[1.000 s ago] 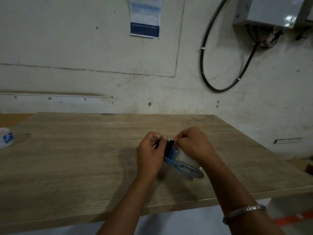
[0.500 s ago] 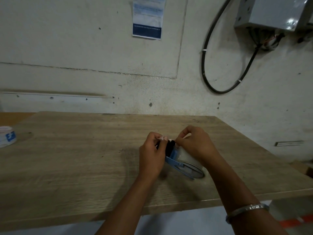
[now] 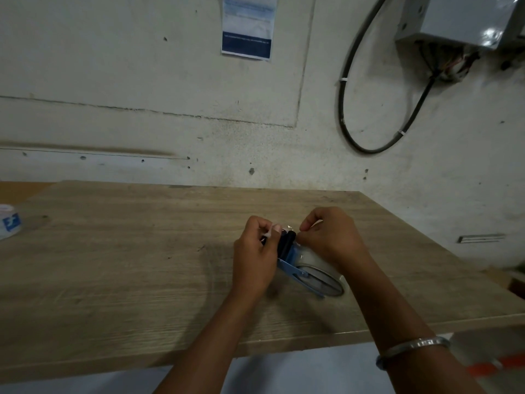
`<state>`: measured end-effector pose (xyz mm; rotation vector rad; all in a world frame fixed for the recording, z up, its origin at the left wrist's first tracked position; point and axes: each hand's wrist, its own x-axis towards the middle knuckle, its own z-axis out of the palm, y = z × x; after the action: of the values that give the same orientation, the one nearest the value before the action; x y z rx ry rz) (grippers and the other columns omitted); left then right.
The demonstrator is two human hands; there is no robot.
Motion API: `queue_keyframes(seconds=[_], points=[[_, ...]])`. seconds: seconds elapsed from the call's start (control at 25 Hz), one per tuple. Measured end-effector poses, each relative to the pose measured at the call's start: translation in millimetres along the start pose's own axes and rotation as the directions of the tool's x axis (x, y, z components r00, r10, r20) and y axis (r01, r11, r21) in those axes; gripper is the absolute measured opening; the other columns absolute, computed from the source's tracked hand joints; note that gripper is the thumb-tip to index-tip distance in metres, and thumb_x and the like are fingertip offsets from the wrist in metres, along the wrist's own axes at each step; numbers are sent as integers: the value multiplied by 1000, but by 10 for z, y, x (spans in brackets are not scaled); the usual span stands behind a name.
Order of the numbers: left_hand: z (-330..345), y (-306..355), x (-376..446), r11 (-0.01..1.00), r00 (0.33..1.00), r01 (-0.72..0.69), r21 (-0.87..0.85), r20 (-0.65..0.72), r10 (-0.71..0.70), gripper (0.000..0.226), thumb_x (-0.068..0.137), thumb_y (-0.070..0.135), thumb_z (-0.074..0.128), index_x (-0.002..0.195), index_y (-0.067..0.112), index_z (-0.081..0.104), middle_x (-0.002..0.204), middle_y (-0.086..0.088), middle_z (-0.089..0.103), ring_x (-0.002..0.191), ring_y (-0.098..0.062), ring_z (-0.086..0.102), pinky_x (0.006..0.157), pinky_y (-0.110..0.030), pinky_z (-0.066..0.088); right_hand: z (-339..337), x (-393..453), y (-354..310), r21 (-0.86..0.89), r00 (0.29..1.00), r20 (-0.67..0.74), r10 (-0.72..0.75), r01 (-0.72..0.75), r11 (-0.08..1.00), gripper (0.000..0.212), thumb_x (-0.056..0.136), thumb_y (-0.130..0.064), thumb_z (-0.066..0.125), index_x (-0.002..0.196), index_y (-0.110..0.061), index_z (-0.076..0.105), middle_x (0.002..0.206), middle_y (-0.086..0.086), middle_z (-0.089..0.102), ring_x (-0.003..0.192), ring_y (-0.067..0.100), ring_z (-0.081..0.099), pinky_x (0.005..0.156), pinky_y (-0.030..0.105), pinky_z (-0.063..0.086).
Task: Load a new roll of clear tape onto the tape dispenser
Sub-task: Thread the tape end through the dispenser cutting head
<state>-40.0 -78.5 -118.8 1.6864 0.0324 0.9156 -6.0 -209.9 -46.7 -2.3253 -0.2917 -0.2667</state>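
Near the desk's [image 3: 113, 280] front edge, your left hand [image 3: 255, 257] and right hand [image 3: 332, 237] pinch the clear tape's [image 3: 311, 255] free end over the tape dispenser's [image 3: 301, 273] black head. Its long axis runs back toward your right forearm.

Dispenser [image 3: 301, 268] front hidden behind left hand [image 3: 252, 260]; roll [image 3: 315, 258] partly covered by right hand [image 3: 332, 237]. Both sets of fingertips curled out of sight. Second roll [image 3: 8, 224] cut by left edge. Poster [image 3: 246, 27] print too small to read.
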Motion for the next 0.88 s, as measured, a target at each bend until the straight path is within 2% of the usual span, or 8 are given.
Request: queue_keyframes(seconds=[0.2,0.4,0.52,0.6,0.68,0.72,0.8,0.88], points=[[-13,15,-19,1000,1000,-15,5,6,15,9,98,21,60,89,18,56,78,9,65,67,1,61,58,-10,45,19,17,-45,-113,1000,-9,-26,25,993,15,73,-28,80,69,-26,66,78,-6,70,75,16,68,73,40,59],[1,38,-6,992,992,129,-13,-9,-129,11,101,14,54,90,12,51,77,4,56,67,-5,51,54,-10,41,103,-3,-101,-238,996,57,-64,76,968,17,79,-22,76,70,-28,62,77,-7,67,75,15,66,69,35,56],[-14,81,-11,992,992,124,-27,-7,-124,13,101,12,51,88,11,49,76,3,54,67,-7,49,54,-11,41,108,-11,-73,-222,996,48,-76,85,971,17,80,-20,74,70,-28,62,75,-8,66,74,15,66,68,34,56],[-1,65,8,982,987,161,-101,20,-160,18,102,13,51,84,16,49,80,-5,58,72,-15,54,64,-19,47,104,-12,-47,-184,996,69,-62,74,980,15,81,-16,70,72,-26,65,74,-6,67,73,16,65,68,37,57],[17,28,39,944,970,243,-223,53,-237,20,99,21,52,79,25,53,92,-17,67,87,-34,64,80,-47,54,95,-7,-41,-86,994,105,-42,51,995,16,83,-10,65,74,-22,70,74,-2,68,70,16,64,68,40,58],[12,24,46,922,962,274,-272,72,-265,20,97,24,53,78,29,54,99,-16,70,95,-38,66,85,-56,54,79,-3,-60,-17,990,136,-26,28,999,18,84,-7,62,75,-19,71,74,0,69,70,16,62,65,38,56],[-4,48,44,921,966,258,-293,92,-242,18,100,20,51,83,26,55,107,-7,73,101,-33,68,91,-61,53,14,16,-105,109,980,200,13,-36,993,19,84,0,60,75,-11,73,75,3,69,74,15,61,63,29,47],[-18,83,24,950,983,176,-259,100,-155,15,103,13,47,90,18,53,114,3,71,107,-21,66,94,-54,53,-62,47,-124,180,970,243,33,-78,981,16,84,3,63,78,-7,75,75,3,70,76,13,61,62,25,41]])
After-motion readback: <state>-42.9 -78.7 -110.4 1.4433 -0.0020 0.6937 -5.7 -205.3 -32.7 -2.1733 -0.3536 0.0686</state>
